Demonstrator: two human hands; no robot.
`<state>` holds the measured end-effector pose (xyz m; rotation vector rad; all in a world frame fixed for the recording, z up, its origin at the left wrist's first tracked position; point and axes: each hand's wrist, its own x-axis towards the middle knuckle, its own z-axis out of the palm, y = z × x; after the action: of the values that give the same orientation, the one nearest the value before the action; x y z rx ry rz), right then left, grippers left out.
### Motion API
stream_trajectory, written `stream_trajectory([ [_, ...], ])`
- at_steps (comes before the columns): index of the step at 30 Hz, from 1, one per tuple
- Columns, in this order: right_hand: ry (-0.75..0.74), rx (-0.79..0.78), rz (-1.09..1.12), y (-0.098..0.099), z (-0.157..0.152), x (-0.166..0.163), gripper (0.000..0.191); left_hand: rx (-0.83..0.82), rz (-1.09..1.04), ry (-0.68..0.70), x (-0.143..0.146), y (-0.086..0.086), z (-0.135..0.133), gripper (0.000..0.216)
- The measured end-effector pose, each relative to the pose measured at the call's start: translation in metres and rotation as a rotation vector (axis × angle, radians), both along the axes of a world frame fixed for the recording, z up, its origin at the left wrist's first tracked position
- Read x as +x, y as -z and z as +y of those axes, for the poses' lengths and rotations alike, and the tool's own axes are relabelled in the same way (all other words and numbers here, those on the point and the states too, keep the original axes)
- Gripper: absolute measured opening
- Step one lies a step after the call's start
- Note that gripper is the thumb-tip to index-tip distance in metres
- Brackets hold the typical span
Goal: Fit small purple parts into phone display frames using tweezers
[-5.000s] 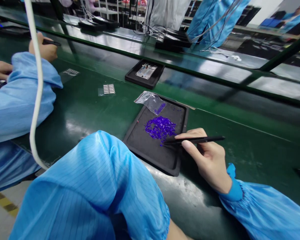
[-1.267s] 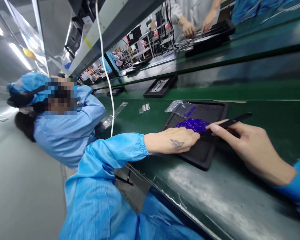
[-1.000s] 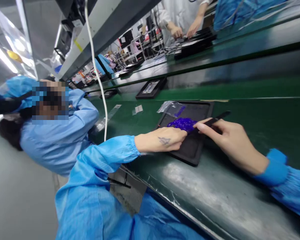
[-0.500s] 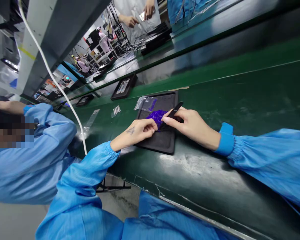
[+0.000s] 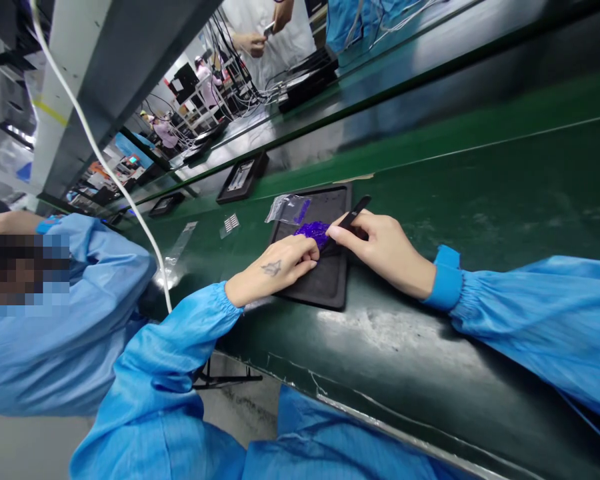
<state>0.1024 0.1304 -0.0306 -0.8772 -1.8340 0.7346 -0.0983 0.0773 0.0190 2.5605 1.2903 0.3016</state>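
Note:
My right hand is closed around black tweezers, their tips pointing down and left toward my left fingers. My left hand has its fingers curled together at the edge of a heap of small purple pieces. Whatever the left fingers pinch, if anything, is too small or hidden. Beneath both hands lies a black tray bearing the heap. A clear plastic bag rests across the tray's upper left, with a strip of purple pieces beside it.
On the green bench, a small card with pale rectangles and a clear strip lie left of the tray. Farther off sits a black box. A white cable hangs at left, near a co-worker's blue sleeve. Another person stands across.
My left hand has shifted slightly right and turned, its fingers curled tighter. The tweezers have moved a little with my right hand and their tips now sit near the left fingers.

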Motion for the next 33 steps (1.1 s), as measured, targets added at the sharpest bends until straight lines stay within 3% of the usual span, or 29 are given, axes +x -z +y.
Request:
stream_trajectory([
  [7,0.111,-0.003,-0.002,0.001,0.002,0.001,0.031,-0.130,0.012,-0.006,0.005,-0.005,0.006,0.008],
  [11,0.052,-0.012,0.006,-0.001,0.001,0.000,0.029,-0.105,0.013,0.012,0.003,-0.004,0.002,0.009],
  [18,-0.095,-0.038,-0.011,0.000,0.000,-0.001,0.029,-0.180,-0.063,-0.130,-0.004,-0.006,-0.011,0.013],
  [26,-0.071,-0.027,-0.031,0.002,0.000,-0.002,0.027,-0.035,0.084,-0.087,-0.012,-0.001,-0.017,0.014],
  [33,-0.049,-0.051,-0.006,0.001,0.002,-0.001,0.031,0.039,0.097,-0.057,-0.016,-0.008,-0.018,0.016],
])
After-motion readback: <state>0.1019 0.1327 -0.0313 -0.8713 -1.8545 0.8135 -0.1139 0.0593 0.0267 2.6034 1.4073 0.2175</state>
